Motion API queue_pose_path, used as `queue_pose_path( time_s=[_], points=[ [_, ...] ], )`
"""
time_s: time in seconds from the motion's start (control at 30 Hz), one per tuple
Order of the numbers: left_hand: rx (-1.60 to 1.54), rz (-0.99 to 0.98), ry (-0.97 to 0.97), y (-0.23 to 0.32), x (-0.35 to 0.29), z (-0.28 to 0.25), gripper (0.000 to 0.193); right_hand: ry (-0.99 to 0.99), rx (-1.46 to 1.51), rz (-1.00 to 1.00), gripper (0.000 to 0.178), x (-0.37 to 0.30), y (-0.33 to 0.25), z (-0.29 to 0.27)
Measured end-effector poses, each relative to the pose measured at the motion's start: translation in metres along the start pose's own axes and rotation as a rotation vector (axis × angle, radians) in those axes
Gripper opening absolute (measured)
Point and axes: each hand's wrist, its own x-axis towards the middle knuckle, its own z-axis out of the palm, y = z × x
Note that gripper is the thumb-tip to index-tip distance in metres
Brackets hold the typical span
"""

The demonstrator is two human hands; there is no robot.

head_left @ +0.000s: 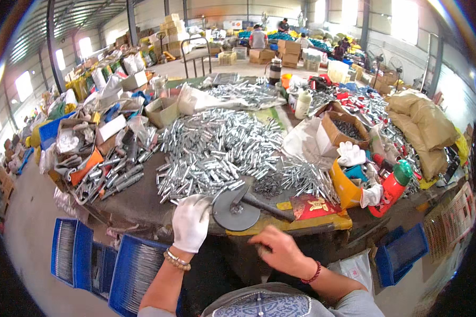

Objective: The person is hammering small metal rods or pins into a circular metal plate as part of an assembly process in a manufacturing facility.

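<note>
A big heap of short silver metal tubes [222, 142] covers the middle of the dark worktable [135, 203], and it stands close behind the round flat dark-grey metal disc [235, 214], which lies at the front edge. A hammer-like tool with a thick dark handle [269, 209] rests across this disc, pointing to the right, toward a red printed packet [316, 207]. Small dark metal pieces [268, 185] lie just behind the handle. Farther right, a yellow-orange open container [345, 185] and a red bottle with green cap [390, 190] close that side; at left, a crowded cardboard box with metal tools [106, 158] does the same. Between this box and the left hand in white glove [190, 224], a strip of dark tabletop shows. The glove's fingers are bent and near together beside the disc; whether they pinch something, I cannot tell. The bare right hand [281, 251] is in front of the table edge, fingers curled; its grip I cannot tell. Blue plastic trays [122, 304] stand below, at left.
</note>
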Motion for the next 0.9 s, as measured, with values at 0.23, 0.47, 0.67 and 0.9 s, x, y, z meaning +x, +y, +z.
queue_pose_path(
  time_s=[0.23,0.47,0.67,0.9],
  points=[
    [0.178,0.135,-0.254,-0.022,0.030,0.035,0.015,0.301,-0.287,0.197,0.037,0.028,0.031,-0.052],
    [0.143,0.117,-0.246,-0.034,0.028,0.042,0.014,0.286,-0.329,0.231,0.038,0.058,0.058,-0.041],
    [0.163,0.108,-0.191,-0.033,0.038,0.050,0.019,0.264,-0.346,0.142,0.031,0.093,0.083,-0.030],
    [0.188,0.071,-0.011,-0.033,0.022,0.044,0.017,0.376,-0.260,-0.046,0.025,0.046,0.049,-0.043]
  ],
)
